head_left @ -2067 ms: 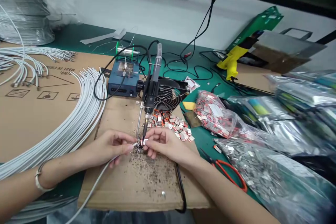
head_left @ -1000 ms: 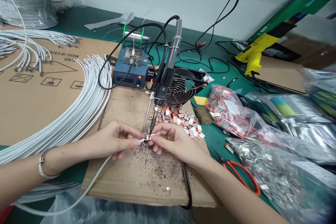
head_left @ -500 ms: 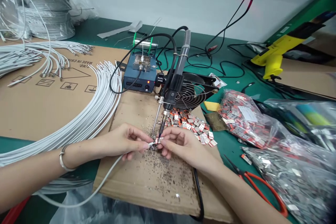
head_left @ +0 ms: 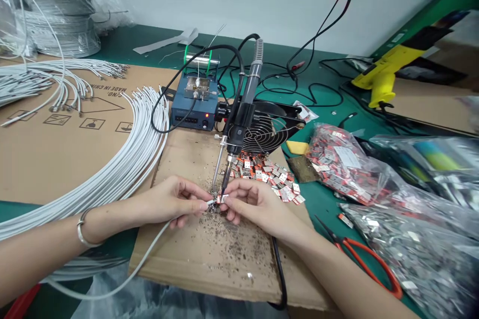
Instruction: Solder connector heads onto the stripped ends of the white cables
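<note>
My left hand (head_left: 182,202) pinches a white cable (head_left: 149,250) close to its end, between thumb and fingertips. My right hand (head_left: 249,201) pinches a small red-and-silver USB connector (head_left: 222,199) between thumb and forefinger. The cable end and the connector meet right under the tip of a soldering iron (head_left: 236,132), which is clamped upright in a stand. A thin metal feed tube (head_left: 219,164) points down at the same spot. Whether the tip touches the joint is too small to tell. Behind my right hand lies a pile of similar connectors (head_left: 277,174).
A blue solder feeder (head_left: 192,109) with a solder spool (head_left: 202,60) stands behind, beside a black fan (head_left: 267,127). Bundled white cables (head_left: 145,144) curve along the left. Bags of connectors (head_left: 337,159) and metal parts (head_left: 407,254), plus red-handled scissors (head_left: 370,264), lie right. Solder debris litters the cardboard (head_left: 179,259).
The whole view has shifted slightly, so everything sits a little further left. Both hands keep the same grip on the cable and the connector beneath the iron.
</note>
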The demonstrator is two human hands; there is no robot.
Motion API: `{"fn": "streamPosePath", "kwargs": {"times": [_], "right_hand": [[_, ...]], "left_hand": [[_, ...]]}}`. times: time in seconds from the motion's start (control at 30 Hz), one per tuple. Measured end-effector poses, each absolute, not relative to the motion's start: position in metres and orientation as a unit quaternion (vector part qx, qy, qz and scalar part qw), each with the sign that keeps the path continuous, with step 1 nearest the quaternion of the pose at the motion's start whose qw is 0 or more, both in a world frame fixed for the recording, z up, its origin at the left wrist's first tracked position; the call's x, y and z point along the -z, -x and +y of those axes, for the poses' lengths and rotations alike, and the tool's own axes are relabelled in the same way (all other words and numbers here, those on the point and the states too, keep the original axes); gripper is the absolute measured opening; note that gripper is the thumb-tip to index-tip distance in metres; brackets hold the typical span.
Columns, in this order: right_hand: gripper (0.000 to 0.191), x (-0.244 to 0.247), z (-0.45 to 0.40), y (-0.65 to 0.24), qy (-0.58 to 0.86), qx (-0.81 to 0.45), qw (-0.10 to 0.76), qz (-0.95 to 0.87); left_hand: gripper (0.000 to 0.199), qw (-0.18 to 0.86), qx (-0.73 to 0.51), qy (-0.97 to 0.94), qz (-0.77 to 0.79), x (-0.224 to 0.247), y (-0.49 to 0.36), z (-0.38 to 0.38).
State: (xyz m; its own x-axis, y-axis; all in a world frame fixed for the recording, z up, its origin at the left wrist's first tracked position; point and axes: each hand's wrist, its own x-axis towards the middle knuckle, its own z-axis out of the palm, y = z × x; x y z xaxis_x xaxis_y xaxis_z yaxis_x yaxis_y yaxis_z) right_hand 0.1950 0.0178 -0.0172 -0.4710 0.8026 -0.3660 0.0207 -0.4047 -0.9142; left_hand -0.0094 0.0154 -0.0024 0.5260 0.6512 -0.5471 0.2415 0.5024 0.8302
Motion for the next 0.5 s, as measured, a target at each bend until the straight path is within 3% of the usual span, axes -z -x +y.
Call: {"fn": "streamPosePath", "kwargs": {"times": [0.5], "right_hand": [[0.02, 0.017, 0.0171, -0.1964, 0.429, -0.725, 0.275, -0.464]], "left_hand": [[0.027, 0.73, -0.126, -0.488, 0.462, 0.0028, 0.0118, 0.016]]}}
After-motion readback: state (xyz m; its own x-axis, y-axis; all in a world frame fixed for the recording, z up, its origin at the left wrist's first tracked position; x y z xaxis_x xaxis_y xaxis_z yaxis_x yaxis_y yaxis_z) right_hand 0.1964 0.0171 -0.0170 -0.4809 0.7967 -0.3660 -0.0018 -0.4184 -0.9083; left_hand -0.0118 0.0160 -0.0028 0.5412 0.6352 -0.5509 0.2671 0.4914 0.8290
